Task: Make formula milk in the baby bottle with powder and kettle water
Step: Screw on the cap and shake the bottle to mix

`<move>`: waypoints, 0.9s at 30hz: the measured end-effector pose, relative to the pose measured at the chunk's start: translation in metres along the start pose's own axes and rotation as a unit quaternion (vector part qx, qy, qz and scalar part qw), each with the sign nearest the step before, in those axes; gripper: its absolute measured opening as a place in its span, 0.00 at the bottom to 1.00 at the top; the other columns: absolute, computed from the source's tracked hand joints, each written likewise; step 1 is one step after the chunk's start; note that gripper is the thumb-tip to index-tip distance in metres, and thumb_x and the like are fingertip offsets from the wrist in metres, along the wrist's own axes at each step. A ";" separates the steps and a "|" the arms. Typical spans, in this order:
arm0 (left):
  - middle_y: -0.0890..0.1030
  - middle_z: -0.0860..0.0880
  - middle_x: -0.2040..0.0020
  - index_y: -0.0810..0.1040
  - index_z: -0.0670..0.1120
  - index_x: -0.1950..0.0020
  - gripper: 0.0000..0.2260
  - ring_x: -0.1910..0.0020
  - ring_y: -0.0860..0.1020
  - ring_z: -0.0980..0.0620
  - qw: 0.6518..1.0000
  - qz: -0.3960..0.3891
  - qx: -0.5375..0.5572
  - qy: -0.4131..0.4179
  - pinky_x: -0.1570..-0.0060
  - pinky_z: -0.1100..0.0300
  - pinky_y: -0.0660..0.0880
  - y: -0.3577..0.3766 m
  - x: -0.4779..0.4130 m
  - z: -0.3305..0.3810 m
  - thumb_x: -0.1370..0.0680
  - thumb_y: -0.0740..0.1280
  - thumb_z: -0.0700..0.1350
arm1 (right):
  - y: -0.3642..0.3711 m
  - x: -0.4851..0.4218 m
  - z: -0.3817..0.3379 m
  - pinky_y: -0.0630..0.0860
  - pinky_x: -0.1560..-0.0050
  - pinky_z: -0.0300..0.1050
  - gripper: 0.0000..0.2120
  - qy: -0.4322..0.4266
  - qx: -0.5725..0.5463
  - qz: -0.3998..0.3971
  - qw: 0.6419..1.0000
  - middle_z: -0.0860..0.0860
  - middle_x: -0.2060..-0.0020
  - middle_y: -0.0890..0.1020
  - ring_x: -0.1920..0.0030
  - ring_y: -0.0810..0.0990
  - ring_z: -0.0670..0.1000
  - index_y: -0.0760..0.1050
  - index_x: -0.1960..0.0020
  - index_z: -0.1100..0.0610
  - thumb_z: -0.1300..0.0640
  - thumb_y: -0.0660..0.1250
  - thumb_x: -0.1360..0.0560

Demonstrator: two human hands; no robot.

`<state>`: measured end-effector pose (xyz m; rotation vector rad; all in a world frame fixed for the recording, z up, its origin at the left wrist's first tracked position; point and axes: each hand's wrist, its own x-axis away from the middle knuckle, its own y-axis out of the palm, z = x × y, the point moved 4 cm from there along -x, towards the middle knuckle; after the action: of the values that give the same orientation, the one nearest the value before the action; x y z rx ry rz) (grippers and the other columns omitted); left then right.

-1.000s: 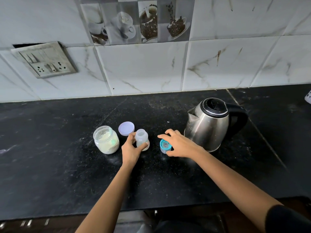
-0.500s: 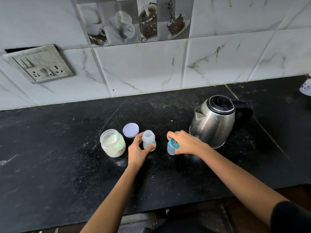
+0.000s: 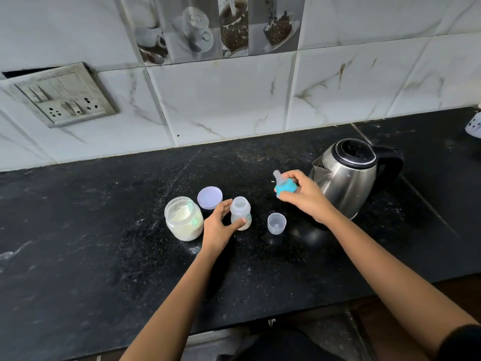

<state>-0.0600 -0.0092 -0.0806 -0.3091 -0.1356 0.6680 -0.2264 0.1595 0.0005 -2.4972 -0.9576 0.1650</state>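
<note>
Looks like the capping stage. The person's left hand (image 3: 218, 225) is wrapped round the small translucent plastic baby bottle (image 3: 240, 213), which stands upright on the speckled black tabletop (image 3: 104, 230) beside the open glass powder jar (image 3: 183, 218). The right hand (image 3: 304, 196) pinches the teal screw ring with its soft clear teat (image 3: 283, 187) in the air, in front of the shiny steel kettle (image 3: 346, 178). Next it probably needs lining up square over the neck before twisting. Can't tell how full the bottle is.
</note>
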 end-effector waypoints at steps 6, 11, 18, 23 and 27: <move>0.79 0.58 0.42 0.73 0.50 0.35 0.26 0.43 0.75 0.66 1.000 -0.022 0.020 0.007 0.43 0.73 0.69 0.002 -0.001 0.000 0.31 0.76 0.43 | 0.056 -0.015 -0.017 0.75 0.40 0.42 0.21 -0.038 -0.124 -0.074 0.989 0.48 0.45 0.80 0.43 0.79 0.47 0.76 0.44 0.52 0.63 0.76 0.33; 0.80 0.56 0.43 0.74 0.50 0.37 0.23 0.45 0.76 0.65 0.999 -0.028 0.022 0.006 0.44 0.73 0.70 0.004 -0.002 0.000 0.30 0.76 0.45 | 0.084 -0.023 -0.017 0.75 0.37 0.46 0.23 -0.074 0.023 -0.165 0.983 0.44 0.45 0.80 0.41 0.78 0.44 0.77 0.43 0.50 0.62 0.77 0.35; 0.79 0.58 0.42 0.72 0.52 0.37 0.24 0.43 0.76 0.64 0.998 -0.062 0.016 0.000 0.38 0.63 0.71 0.004 -0.010 -0.003 0.31 0.76 0.46 | 0.082 -0.030 -0.021 0.77 0.40 0.47 0.25 -0.060 0.076 -0.215 0.972 0.46 0.44 0.80 0.42 0.78 0.46 0.77 0.41 0.49 0.63 0.77 0.35; 0.79 0.56 0.41 0.73 0.51 0.36 0.25 0.42 0.76 0.62 0.998 -0.064 0.010 0.003 0.37 0.59 0.71 0.003 -0.013 -0.007 0.31 0.76 0.45 | 0.083 -0.029 -0.027 0.76 0.41 0.40 0.25 -0.061 0.101 -0.249 0.961 0.47 0.43 0.79 0.41 0.77 0.46 0.76 0.39 0.51 0.67 0.74 0.33; 0.79 0.57 0.42 0.73 0.51 0.36 0.24 0.43 0.76 0.63 0.998 -0.059 0.001 0.023 0.38 0.62 0.72 0.002 -0.009 -0.003 0.30 0.76 0.45 | 0.086 -0.022 -0.034 0.76 0.56 0.37 0.25 -0.042 0.147 -0.140 0.978 0.46 0.53 0.78 0.53 0.78 0.45 0.73 0.48 0.52 0.56 0.81 0.40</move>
<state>-0.0680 -0.0139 -0.0848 -0.3113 -0.1074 0.5429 -0.1815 0.0763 -0.0096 -2.0779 -1.2132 0.2999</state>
